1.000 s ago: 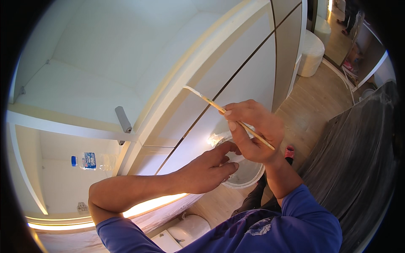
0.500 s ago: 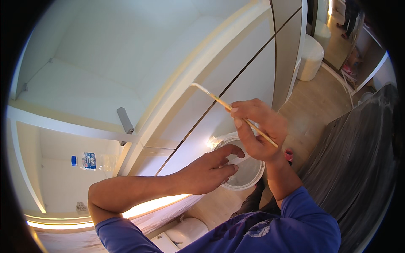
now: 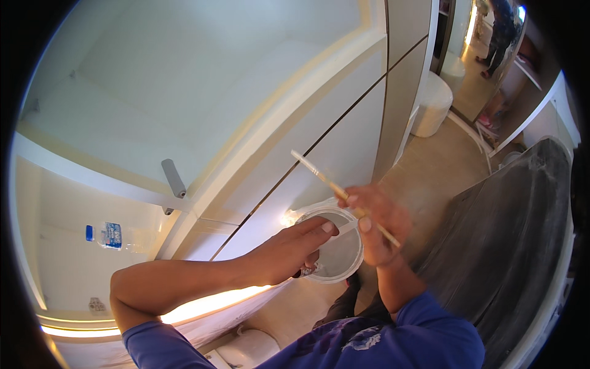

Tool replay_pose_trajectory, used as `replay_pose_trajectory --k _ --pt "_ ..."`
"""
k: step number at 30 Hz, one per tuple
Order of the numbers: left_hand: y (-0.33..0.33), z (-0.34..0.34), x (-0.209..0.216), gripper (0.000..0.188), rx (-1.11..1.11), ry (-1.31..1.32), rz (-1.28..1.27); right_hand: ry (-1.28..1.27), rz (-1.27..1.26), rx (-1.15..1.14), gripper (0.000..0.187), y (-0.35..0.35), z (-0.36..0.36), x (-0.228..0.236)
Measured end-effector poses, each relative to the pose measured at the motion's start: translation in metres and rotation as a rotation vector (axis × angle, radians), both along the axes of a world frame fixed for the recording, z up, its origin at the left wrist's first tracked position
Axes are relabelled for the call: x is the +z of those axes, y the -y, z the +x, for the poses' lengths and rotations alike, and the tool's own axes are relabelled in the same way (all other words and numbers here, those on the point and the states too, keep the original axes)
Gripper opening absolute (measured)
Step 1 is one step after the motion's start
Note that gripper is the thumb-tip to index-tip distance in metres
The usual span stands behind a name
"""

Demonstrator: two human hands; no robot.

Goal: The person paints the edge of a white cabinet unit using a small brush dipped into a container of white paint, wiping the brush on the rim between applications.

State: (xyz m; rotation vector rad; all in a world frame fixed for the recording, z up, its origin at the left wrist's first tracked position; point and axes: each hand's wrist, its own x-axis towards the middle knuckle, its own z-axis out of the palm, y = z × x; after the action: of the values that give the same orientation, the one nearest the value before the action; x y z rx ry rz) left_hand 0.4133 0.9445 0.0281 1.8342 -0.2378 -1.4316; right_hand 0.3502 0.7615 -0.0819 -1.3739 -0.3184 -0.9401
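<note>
The right hand [image 3: 382, 220] was closed on the brush [image 3: 332, 186]; the left hand [image 3: 292, 249] was half-curled at the bucket [image 3: 360, 253]; I could not confirm its grip.

Left elbow [image 3: 125, 286] bent sharply, left forearm [image 3: 190, 277] reaching rightward; left hand [image 3: 292, 249] curled, lower fingers partly hidden. Right forearm [image 3: 398, 286] angled up, right hand [image 3: 382, 224] pinching between thumb and fingers, slightly blurred.
</note>
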Motion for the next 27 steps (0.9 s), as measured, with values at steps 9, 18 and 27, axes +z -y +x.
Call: replay_pose_trajectory --k 9,18,27 --pt "-0.002 0.000 -0.010 0.080 -0.090 0.025 -0.024 -0.035 -0.407 -0.118 0.027 -0.022 -0.041 -0.010" --pt "0.002 0.000 -0.015 0.066 -0.140 0.062 -0.042 0.035 -0.793 -0.103 0.042 0.003 -0.049 0.001" --pt "-0.004 -0.002 0.008 0.058 -0.295 0.172 -0.081 -0.065 -0.892 -0.052 0.048 0.075 -0.053 0.023"
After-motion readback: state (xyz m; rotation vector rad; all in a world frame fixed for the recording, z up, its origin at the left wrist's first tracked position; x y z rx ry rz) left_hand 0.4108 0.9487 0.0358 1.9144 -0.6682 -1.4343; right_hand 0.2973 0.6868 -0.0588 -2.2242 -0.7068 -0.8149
